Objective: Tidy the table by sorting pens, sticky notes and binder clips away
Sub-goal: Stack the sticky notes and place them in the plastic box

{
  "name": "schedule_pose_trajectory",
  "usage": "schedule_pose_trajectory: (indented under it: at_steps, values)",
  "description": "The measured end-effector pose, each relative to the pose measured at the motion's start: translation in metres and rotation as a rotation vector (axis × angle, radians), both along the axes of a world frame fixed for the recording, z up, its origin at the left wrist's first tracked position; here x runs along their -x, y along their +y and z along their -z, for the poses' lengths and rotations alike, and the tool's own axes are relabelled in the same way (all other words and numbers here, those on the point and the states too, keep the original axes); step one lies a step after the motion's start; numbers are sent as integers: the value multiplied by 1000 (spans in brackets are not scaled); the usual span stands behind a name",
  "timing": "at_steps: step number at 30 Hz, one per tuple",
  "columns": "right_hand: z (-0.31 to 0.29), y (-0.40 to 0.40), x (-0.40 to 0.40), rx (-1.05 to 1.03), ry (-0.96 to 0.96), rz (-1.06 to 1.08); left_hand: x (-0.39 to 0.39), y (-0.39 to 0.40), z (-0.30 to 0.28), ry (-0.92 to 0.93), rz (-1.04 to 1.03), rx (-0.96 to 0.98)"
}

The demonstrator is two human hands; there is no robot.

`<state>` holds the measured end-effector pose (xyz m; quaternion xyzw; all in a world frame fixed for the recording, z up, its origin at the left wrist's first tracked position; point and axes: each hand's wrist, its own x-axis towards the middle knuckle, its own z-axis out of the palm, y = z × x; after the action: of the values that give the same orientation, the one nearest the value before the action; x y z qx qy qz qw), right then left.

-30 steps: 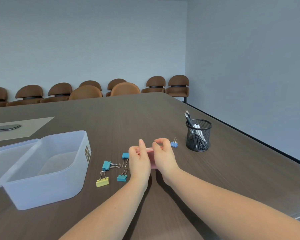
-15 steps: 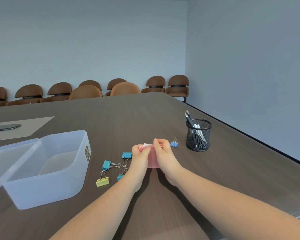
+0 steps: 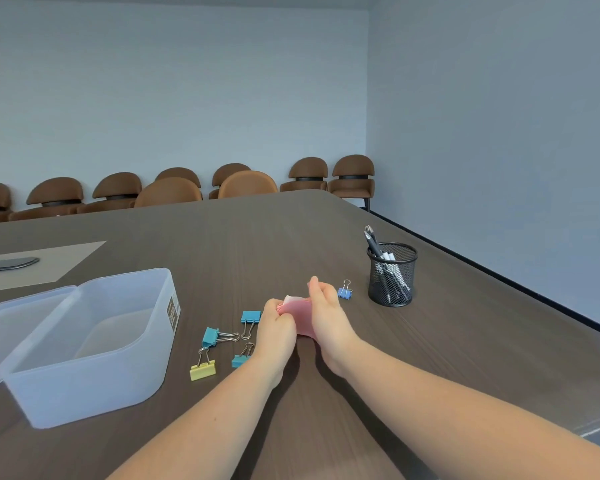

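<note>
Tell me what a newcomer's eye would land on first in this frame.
First, the two hands meeting at the table's centre: the left hand and right hand together grip a pink sticky-note pad. Just left of them, coloured binder clips lie scattered on the dark table, beside an open translucent plastic box. To the right stands a black mesh cup with pens in it.

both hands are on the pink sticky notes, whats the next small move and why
Probably lift the pink sticky notes clear of the table and carry them left toward the open clear box. The left hand and right hand already pinch the pad between them, the box looks empty, and the pens already stand in the mesh cup.
</note>
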<state>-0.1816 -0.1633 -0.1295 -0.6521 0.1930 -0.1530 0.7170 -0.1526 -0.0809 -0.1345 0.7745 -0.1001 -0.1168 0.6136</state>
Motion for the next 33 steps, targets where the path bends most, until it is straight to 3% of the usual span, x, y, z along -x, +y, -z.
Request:
schedule_pose_trajectory:
  at_steps: [5,12,15,19,26,33]
  values:
    - [-2,-4,-4,60,33,-69,-4,2,-4,37,58,-62]
    - [-9,-29,16,104,-23,-32,-16,9,3,59,-76,18]
    - [1,-33,19,280,12,25,-16,7,2,64,-94,40]
    - [12,-31,16,543,148,-77,-14,6,2,24,-89,21]
    - [8,-21,9,571,216,-200,-12,4,-4,44,51,-113]
    - [1,-17,2,615,273,-189,-17,8,-6,-7,-1,-147]
